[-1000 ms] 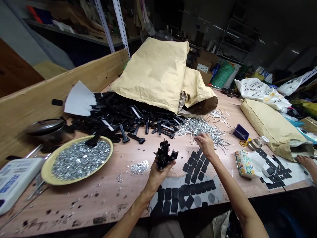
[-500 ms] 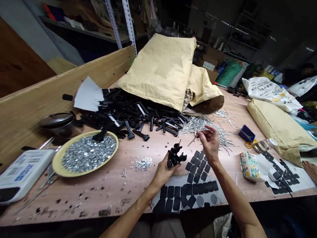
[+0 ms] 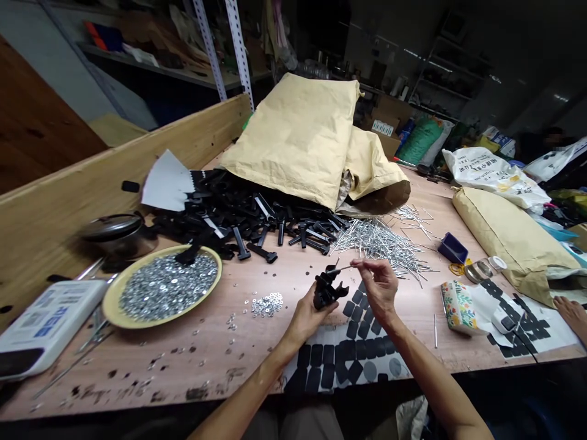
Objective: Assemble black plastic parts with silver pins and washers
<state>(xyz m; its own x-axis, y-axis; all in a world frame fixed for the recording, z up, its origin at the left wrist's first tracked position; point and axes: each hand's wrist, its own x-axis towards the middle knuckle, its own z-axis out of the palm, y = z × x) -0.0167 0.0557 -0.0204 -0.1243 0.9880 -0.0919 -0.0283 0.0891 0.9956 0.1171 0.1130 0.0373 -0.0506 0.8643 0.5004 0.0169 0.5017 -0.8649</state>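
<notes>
My left hand (image 3: 308, 316) is closed around a bunch of black plastic parts (image 3: 328, 289), held just above the wooden table (image 3: 183, 360). My right hand (image 3: 376, 286) pinches a thin metal pin (image 3: 343, 267) with its tip at the top of the black parts. Behind my hands lies a pile of metal pins (image 3: 380, 242), and farther left a heap of black plastic parts (image 3: 247, 217). A sheet of black pads (image 3: 348, 351) lies under my wrists.
A yellow dish of washers (image 3: 162, 286) sits at left, with a small washer cluster (image 3: 268, 303) nearby. Tan paper sacks (image 3: 298, 134) stand behind the heap. A floral box (image 3: 456, 304) and a blue tray (image 3: 452, 247) are at right. Another person's hand (image 3: 571, 311) rests at the far right edge.
My right hand left the pin pile with one pin and brought it to the black parts in my left hand. The left hand stayed near the same spot.
</notes>
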